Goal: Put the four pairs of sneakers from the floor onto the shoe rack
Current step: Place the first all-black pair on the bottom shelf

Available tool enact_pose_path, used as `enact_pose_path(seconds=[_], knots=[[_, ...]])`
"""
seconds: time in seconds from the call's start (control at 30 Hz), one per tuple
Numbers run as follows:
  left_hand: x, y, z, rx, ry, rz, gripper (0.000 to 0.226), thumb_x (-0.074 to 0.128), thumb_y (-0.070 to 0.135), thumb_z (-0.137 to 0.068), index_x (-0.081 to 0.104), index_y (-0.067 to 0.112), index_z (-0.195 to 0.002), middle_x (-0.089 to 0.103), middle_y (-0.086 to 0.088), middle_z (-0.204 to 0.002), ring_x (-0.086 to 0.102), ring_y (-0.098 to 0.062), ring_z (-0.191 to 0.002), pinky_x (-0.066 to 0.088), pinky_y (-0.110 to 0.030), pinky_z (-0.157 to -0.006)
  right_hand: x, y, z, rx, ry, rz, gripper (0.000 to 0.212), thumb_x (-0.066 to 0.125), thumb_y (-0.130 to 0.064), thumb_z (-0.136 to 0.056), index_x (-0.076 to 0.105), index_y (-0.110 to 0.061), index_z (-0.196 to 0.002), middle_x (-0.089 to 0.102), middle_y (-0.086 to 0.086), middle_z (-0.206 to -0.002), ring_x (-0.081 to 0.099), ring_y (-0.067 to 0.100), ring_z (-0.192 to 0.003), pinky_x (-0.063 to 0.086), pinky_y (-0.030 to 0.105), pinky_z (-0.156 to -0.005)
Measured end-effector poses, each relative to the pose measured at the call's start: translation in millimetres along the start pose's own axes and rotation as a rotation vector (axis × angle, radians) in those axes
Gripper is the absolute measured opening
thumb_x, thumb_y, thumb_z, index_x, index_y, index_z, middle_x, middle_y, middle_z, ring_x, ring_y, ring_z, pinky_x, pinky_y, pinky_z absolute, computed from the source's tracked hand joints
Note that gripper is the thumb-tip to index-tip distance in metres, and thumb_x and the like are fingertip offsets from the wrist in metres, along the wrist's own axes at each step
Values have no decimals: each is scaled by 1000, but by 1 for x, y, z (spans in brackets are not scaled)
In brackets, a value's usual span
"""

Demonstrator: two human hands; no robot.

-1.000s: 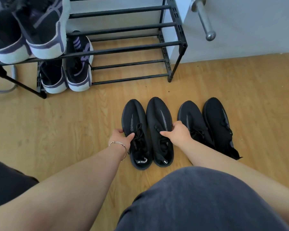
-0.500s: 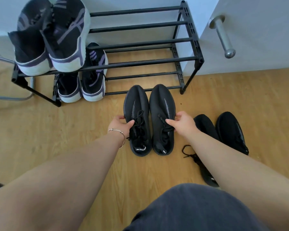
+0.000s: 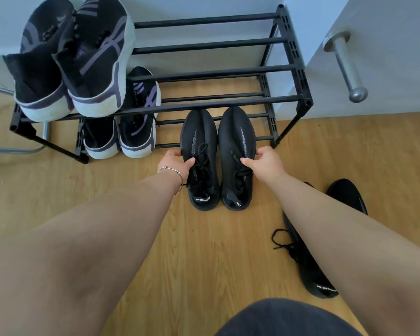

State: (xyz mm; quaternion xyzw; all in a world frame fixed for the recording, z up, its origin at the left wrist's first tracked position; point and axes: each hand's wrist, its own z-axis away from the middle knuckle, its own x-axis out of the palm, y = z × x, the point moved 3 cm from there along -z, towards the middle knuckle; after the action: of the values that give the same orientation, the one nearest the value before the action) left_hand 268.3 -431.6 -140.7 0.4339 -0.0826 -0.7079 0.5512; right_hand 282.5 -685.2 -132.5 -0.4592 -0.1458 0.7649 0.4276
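Forward goes the black pair: a second ago it sat on the floor beside its twin pair, and now its toes are poking under the front bar of the shoe rack, over the lower tier. Left hand pinches the outer edge of the left black sneaker, thumb on the laces; right hand grips the right black sneaker the same way, both hands closed on a shoe each. To land this well, I'd say keep the two level and touching side by side, slide the toes on toward the far bars, and set the soles across at least two rails so neither heel tips off (those gaps between bars are wide). Room is there, just right of the purple-striped sneakers on the lower shelf; another striped pair sits on the top tier at left. One black pair waits on the wooden floor near right, laces loose.
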Motion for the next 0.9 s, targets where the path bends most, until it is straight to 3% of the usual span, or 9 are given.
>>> enact_pose_path(seconds=[0.07,0.17,0.3,0.37,0.5,0.57,0.67,0.8,0.9], knots=[[0,-1,-1,9,-17,3,52,70,39,-90,51,24,-136,70,-3,-115,67,-22,-99,51,-30,-80,2,4,-3,5,-17,-28,47,75,-33,-88,55,-10,-125,64,2,-112,61,20,-98,49,31,-78],[-2,-3,5,16,-51,39,49,65,40,-93,50,26,-138,73,-1,-106,67,-13,-80,48,-23,-64,4,9,1,20,-46,-98,63,71,-39,-89,47,-15,-141,60,1,-125,59,20,-109,49,32,-85],[-3,-11,27,24,-92,49,54,54,51,-96,45,27,-144,68,2,-114,64,-20,-101,47,-31,-87,10,25,30,103,-135,-203,85,62,-68,-80,41,-20,-148,56,0,-141,57,23,-125,51,47,-103],[-2,-19,41,13,-111,35,61,52,57,-94,43,26,-147,63,2,-127,60,-20,-106,44,-33,-91,15,34,48,141,-158,-260,95,61,-75,-75,41,-19,-149,55,2,-143,56,23,-128,49,47,-106],[8,-40,62,34,-168,8,82,65,56,-87,33,21,-154,54,-1,-138,54,-15,-109,44,-30,-88,23,49,79,84,-211,-214,83,68,-59,-85,39,-16,-150,53,-6,-138,53,15,-124,44,33,-104],[14,-51,68,44,-170,-61,98,75,56,-79,27,19,-156,47,-3,-146,52,-20,-124,48,-36,-98,28,56,84,31,-216,-131,90,73,-63,-76,42,-21,-149,54,-6,-139,53,13,-122,46,36,-104],[20,-62,74,51,-145,-195,108,81,56,-71,25,18,-156,38,-5,-150,39,-24,-139,41,-43,-111,34,60,84,-2,-179,-31,96,79,-65,-65,44,-25,-146,51,-5,-136,53,15,-122,49,41,-104],[21,-70,76,46,-93,-368,99,78,57,-73,34,18,-152,36,-7,-147,29,-26,-141,35,-43,-115,41,59,76,15,-138,12,95,77,-67,-59,50,-24,-138,54,0,-131,57,19,-118,52,43,-99],[20,-69,71,45,-114,-367,79,77,54,-75,49,19,-140,43,-8,-139,40,-28,-132,42,-43,-108,44,60,70,34,-112,8,90,79,-64,-61,53,-21,-136,56,0,-128,58,20,-115,53,41,-97]])
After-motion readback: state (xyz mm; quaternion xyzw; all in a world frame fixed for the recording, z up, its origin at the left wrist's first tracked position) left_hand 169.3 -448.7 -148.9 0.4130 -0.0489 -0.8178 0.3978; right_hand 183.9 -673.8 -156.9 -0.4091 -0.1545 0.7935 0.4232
